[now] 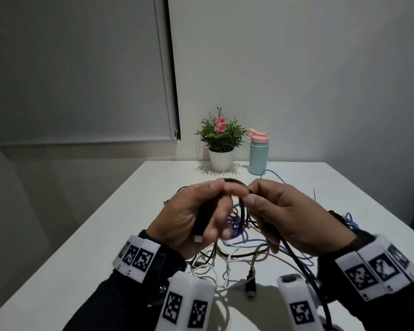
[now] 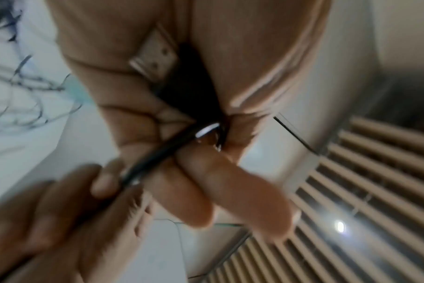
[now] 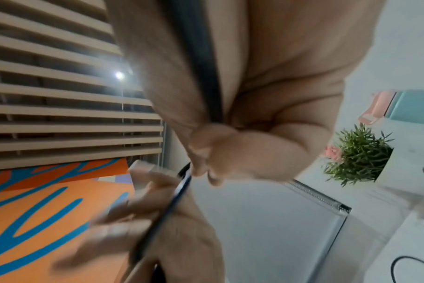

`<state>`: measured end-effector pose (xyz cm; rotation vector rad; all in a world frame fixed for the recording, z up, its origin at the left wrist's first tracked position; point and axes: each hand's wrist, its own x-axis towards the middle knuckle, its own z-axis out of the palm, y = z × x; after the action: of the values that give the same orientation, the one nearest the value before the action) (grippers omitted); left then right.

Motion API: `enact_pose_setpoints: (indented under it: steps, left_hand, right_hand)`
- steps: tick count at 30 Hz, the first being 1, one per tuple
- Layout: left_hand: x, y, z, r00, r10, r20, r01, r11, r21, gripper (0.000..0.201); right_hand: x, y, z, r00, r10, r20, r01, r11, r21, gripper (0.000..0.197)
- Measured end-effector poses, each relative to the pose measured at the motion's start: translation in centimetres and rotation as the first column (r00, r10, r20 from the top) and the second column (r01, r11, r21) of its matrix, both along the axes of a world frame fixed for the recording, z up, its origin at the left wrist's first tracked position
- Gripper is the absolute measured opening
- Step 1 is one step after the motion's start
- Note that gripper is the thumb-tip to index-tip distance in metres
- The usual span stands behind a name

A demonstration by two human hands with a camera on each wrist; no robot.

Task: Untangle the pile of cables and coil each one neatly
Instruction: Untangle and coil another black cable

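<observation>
2 hands meet above a white table (image 1: 120,204). The left hand (image 1: 189,218) curls its fingers around a black cable (image 1: 243,209), whose metal USB plug (image 1: 198,238) sticks out below the palm. The right hand (image 1: 282,216) pinches the same cable between thumb and forefinger, and it trails down past the wrist. Beneath the hands lies a tangled pile of cables (image 1: 234,256), black, white, blue and purple. A potted plant (image 1: 221,142) and a teal bottle (image 1: 258,154) stand at the far edge.

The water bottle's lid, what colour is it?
Pink, on a mint-green water bottle. The head view shows it best.
</observation>
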<state>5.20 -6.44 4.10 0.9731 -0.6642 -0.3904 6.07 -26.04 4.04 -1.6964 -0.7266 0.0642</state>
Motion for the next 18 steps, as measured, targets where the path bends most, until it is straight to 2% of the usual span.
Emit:
enact_pose_setpoints:
  steps: [2, 3, 5, 8, 9, 10, 11, 12, 13, 14, 15, 18]
  left_hand:
    - [0.2, -0.3, 0.4, 0.992, -0.056, -0.117, 0.026, 0.97, -0.243, 0.035]
    - [0.4, -0.1, 0.6, 0.989, -0.065, -0.132, 0.017, 0.94, -0.34, 0.039]
    - [0.9, 0.3, 1.2, 0.993, 0.053, -0.104, -0.092, 0.906, -0.414, 0.044]
    - [1.6, 0.2, 1.1, 0.933, 0.351, -0.079, -0.357, 0.876, -0.326, 0.049]
    - [1.6, 0.0, 0.8, 0.891, 0.454, -0.01, -0.444, 0.867, -0.227, 0.05]
    - [1.5, -0.3, 0.4, 0.827, 0.545, 0.137, -0.539, 0.838, -0.084, 0.049]
    - [1.5, -0.4, -0.1, 0.732, 0.578, 0.362, -0.645, 0.759, 0.092, 0.047]
    - [1.4, -0.4, -0.5, 0.622, 0.51, 0.594, -0.746, 0.618, 0.25, 0.047]
    - [1.3, -0.3, -0.8, 0.521, 0.375, 0.767, -0.824, 0.457, 0.336, 0.049]
    - [1.4, -0.2, -1.1, 0.457, 0.241, 0.856, -0.869, 0.325, 0.373, 0.051]
    - [1.4, -0.1, -1.2, 0.442, 0.16, 0.883, -0.884, 0.248, 0.397, 0.052]
    - [1.0, -0.2, -1.1, 0.471, 0.067, 0.88, -0.872, 0.187, 0.453, 0.047]
  right_hand:
    - [0.0, 0.3, -0.3, 0.999, 0.042, -0.022, -0.042, 0.999, -0.019, 0.017]
    - [-0.1, 0.3, -0.5, 0.996, 0.064, -0.056, -0.066, 0.997, -0.03, 0.017]
    - [-0.3, 0.5, -0.7, 0.985, 0.113, -0.133, -0.119, 0.992, -0.037, 0.022]
    - [-0.7, 1.2, -1.2, 0.956, 0.203, -0.212, -0.212, 0.977, -0.02, 0.029]
    - [-0.7, 1.3, -1.3, 0.959, 0.191, -0.209, -0.206, 0.977, -0.051, 0.03]
    - [-0.7, 1.4, -1.4, 0.971, 0.153, -0.183, -0.174, 0.979, -0.106, 0.027]
    - [-0.6, 1.4, -1.5, 0.983, 0.104, -0.149, -0.128, 0.979, -0.159, 0.023]
    - [-0.4, 1.3, -1.5, 0.992, 0.057, -0.116, -0.079, 0.977, -0.197, 0.017]
    - [-0.2, 1.0, -1.3, 0.996, 0.016, -0.093, -0.036, 0.975, -0.22, 0.014]
    - [-0.1, 0.7, -1.1, 0.996, -0.01, -0.09, -0.011, 0.973, -0.231, 0.013]
    - [0.0, 0.3, -0.9, 0.994, -0.015, -0.105, -0.01, 0.973, -0.23, 0.013]
    - [-0.1, -0.8, -0.2, 0.978, 0.081, -0.191, -0.119, 0.973, -0.2, 0.025]
